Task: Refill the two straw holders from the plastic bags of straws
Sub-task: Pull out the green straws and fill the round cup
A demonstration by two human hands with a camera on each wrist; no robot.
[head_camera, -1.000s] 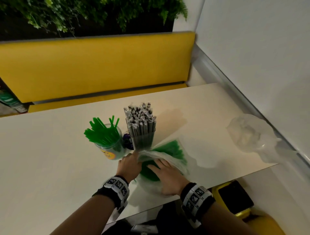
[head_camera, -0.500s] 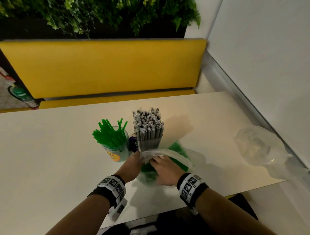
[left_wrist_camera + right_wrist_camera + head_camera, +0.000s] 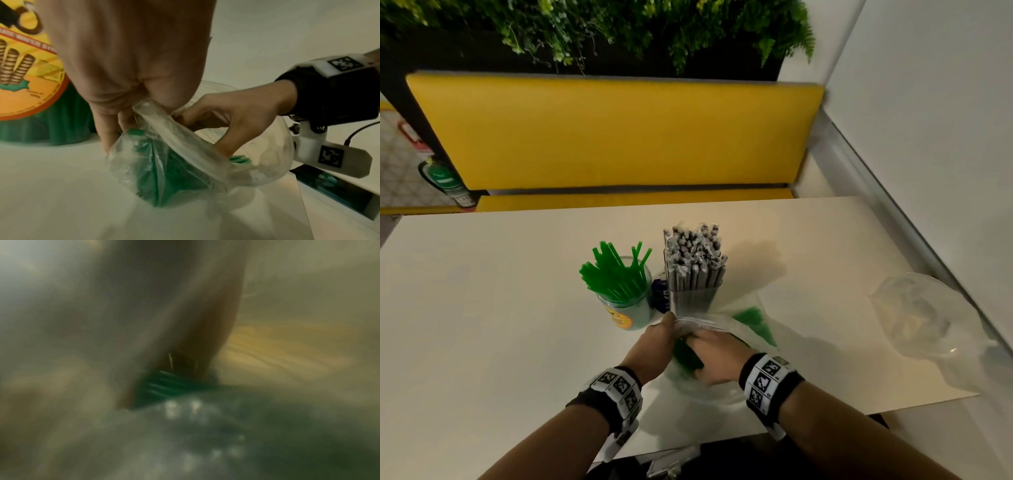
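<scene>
My left hand [image 3: 131,68] pinches the rim of the plastic bag [image 3: 170,162] on the tabletop [image 3: 482,308]. My right hand [image 3: 717,356] is inside the bag, fingers curled around a bundle of green straws [image 3: 686,356]. Both straw holders, the round jar [image 3: 628,308] and the clear box [image 3: 693,298], stand just behind my hands.

A pale worktop [image 3: 482,325] butts against a white wall [image 3: 935,120] on the right. Behind it runs a yellow bench [image 3: 613,133], its seat [image 3: 633,198] just past the far edge. Green plants [image 3: 599,24] hang above the backrest. At far left, on a tiled floor [image 3: 397,178], stands what may be a green extinguisher [image 3: 443,178]; the view is blurred there.
</scene>
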